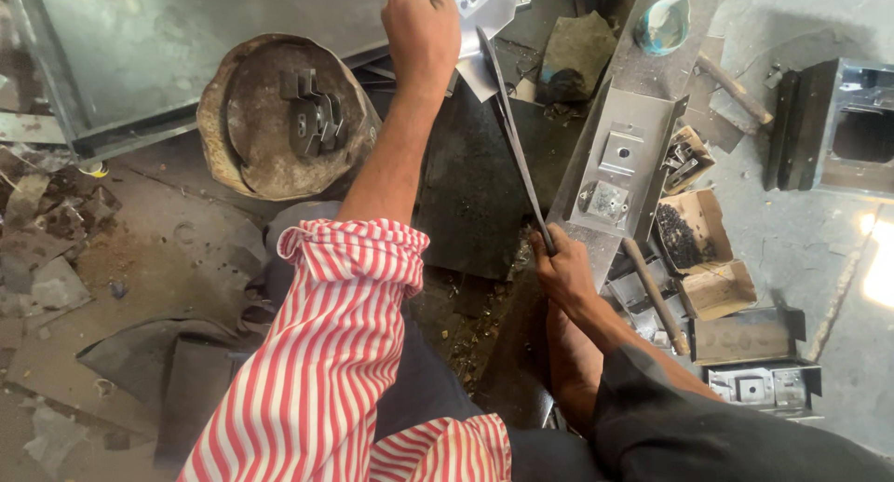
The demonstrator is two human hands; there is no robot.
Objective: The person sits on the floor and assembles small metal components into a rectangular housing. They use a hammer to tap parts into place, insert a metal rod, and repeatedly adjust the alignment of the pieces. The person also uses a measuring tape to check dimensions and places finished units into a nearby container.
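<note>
I am counting two hands (421, 26), one long metal bar (515, 137), one round pan (284, 114), two open cardboard boxes (694, 226).

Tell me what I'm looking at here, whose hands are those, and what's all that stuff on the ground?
The camera sits on a person's head and looks down, so the hands are their own. The left hand, on the arm in the red-striped sleeve, holds a shiny bent metal piece. The right hand grips a long flat metal bar that reaches up to that piece. On the dusty floor lie a round rusty pan with small metal brackets in it, open cardboard boxes, and a long metal channel with square plates on it.
</note>
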